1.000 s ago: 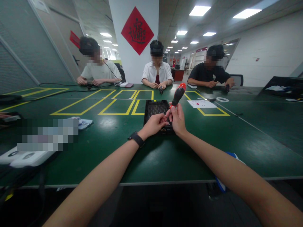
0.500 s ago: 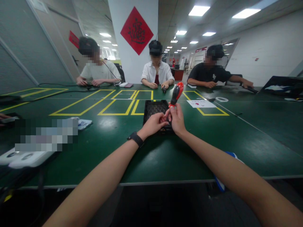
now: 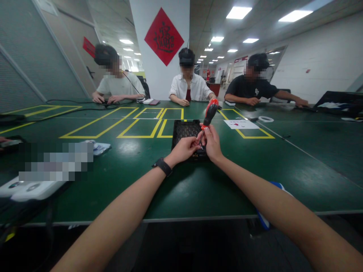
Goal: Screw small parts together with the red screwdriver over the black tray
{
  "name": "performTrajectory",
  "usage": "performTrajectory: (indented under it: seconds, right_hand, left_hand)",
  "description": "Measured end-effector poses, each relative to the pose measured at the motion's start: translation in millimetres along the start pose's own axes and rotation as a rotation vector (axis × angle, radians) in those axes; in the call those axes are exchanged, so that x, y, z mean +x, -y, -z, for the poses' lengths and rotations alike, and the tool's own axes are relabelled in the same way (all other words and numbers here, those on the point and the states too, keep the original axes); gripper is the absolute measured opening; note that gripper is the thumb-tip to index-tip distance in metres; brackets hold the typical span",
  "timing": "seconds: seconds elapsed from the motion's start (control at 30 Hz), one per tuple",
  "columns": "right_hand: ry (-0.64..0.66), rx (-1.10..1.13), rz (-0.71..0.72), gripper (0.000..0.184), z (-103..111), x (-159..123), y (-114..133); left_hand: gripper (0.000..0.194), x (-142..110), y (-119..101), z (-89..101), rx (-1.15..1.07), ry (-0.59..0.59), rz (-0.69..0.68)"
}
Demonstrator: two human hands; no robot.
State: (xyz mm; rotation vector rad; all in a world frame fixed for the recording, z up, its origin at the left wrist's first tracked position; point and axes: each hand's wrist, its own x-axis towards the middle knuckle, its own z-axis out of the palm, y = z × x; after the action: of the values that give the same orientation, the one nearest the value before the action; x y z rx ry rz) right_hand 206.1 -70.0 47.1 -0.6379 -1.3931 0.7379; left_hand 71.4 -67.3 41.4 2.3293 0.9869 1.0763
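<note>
A screwdriver (image 3: 211, 112) with a red and black handle stands at a slant, handle up and leaning right, above a black open box (image 3: 185, 128) on the table. My right hand (image 3: 213, 143) is closed on it, with thumb and fingertips at the red collar and thin shaft. My left hand (image 3: 184, 148), a black band at its wrist, is closed in a pinch at the shaft's lower end, over the box's near right part. Whatever lies between the left fingertips is too small to make out. Both hands partly cover the box, and its grid-like inside shows beyond them.
Yellow tape rectangles mark the green table (image 3: 136, 204). A printed paper sheet (image 3: 241, 124) and a white ring (image 3: 266, 119) lie to the right. White devices (image 3: 31, 190) stand at the left edge. Three people sit across the table, and a blue-and-white object (image 3: 263, 221) sits below my right forearm.
The screwdriver's handle has shifted slightly left and down; my hands hardly move. Across from me, a person's hand with a dark tool has moved right, behind the screwdriver.
</note>
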Motion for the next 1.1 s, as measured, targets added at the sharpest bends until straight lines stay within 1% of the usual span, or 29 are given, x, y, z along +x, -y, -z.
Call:
performTrajectory:
  seconds: [0.13,0.27,0.4,0.53,0.7,0.87,1.0,1.1]
  right_hand:
    - [0.013,-0.003,-0.012,0.033,0.6,0.7,-1.4]
    - [0.006,-0.020,0.000,0.030,0.3,0.5,0.3]
    - [0.000,-0.020,0.013,0.027,-0.5,-1.2,3.6]
    - [-0.008,-0.038,0.016,0.027,-0.6,-2.3,4.2]
    - [-0.002,-0.033,0.013,0.027,0.1,-0.7,2.2]
    - [0.021,-0.002,-0.014,0.028,0.8,0.9,1.6]
    - [0.012,-0.014,-0.008,0.030,0.3,0.0,3.1]
    - [0.007,-0.014,-0.004,0.029,-0.6,-0.9,4.6]
  left_hand:
    - [0.014,0.2,1.3,-1.0,0.000,0.009,-0.024]
    - [0.012,0.4,-1.5,-1.4,-0.047,0.023,-0.028]
    - [0.017,0.2,-2.6,-0.8,-0.075,0.022,0.027]
    - [0.024,0.3,1.1,-1.0,-0.081,0.006,0.072]
    - [0.020,0.2,2.2,-0.6,-0.073,-0.001,0.050]
    - [0.013,0.2,0.1,1.0,0.023,0.017,-0.005]
    - [0.015,-0.3,-1.8,1.2,0.036,0.022,-0.020]
    - [0.019,-0.6,-2.9,0.6,-0.019,0.008,0.012]
